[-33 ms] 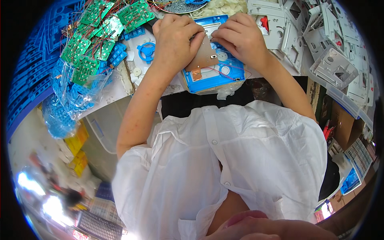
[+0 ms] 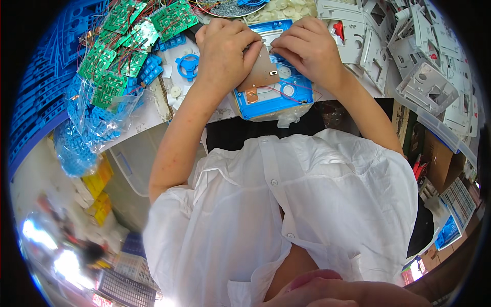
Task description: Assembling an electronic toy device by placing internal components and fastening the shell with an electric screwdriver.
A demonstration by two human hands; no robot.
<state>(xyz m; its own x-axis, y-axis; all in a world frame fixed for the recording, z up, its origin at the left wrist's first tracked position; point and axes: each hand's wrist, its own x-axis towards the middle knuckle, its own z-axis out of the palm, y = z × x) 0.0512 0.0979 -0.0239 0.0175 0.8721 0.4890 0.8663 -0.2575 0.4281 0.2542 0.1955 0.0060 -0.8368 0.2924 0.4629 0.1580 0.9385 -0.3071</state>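
A blue plastic casing [image 2: 276,106] lies in front of me near the table's edge, with white round parts inside it. Tilted over its left side is a tan circuit board [image 2: 263,73], pinched by the thumb and fingers of my left hand [image 2: 225,53]. Thin red wires run from near the board's lower end across the casing, beside a small copper-coloured square [image 2: 251,95]. My right hand [image 2: 309,53] is closed at the board's upper right edge, fingertips pressed together over the casing. Whatever those fingertips pinch is too small or hidden to make out.
Green circuit boards [image 2: 110,56] with wires pile up at the left, above a clear bag of blue parts [image 2: 82,128]. A blue ring-shaped part [image 2: 187,67] lies by my left wrist. White plastic housings [image 2: 427,87] heap at the right; pale small discs [image 2: 281,11] lie behind.
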